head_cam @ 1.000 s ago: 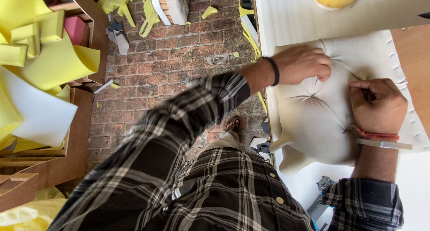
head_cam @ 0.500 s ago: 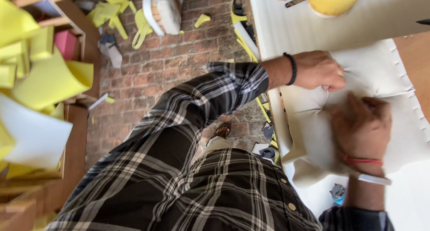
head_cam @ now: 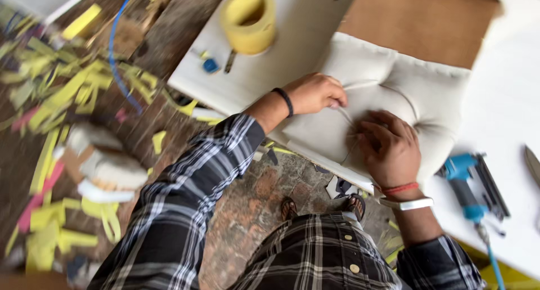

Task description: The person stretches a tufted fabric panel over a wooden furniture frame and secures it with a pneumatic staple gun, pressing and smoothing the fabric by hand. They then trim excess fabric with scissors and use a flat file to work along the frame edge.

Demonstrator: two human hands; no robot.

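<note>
Our left hand (head_cam: pixel 316 93) is curled into a loose fist at the near edge of the cream tufted cushion (head_cam: pixel 394 93), its fingers pinched on a thin cord (head_cam: pixel 368 85) that runs out from under the knuckles and loops across the fabric. Our right hand (head_cam: pixel 388 146) lies palm down on the cushion, fingers bunched together and pressed into the dimple where the pleats gather; whether it grips anything beneath the fingertips we cannot tell. The cushion rests on the white surface (head_cam: pixel 292 65), with a bare brown board (head_cam: pixel 416 23) just beyond its far edge.

We judge that we are in the middle of setting a tuft: one hand keeps the cord taut while the other holds the fold down at the gathered point. A next move here would call for steady tension on the cord and a firm press at the dimple, so the pleats do not spring back.

A blue staple gun (head_cam: pixel 469 186) lies near the right wrist on the surface, and a yellow tape roll (head_cam: pixel 249 21) stands well apart on the far side. Yellow foam scraps (head_cam: pixel 62 93) litter the brick floor (head_cam: pixel 247 211) to the left.
</note>
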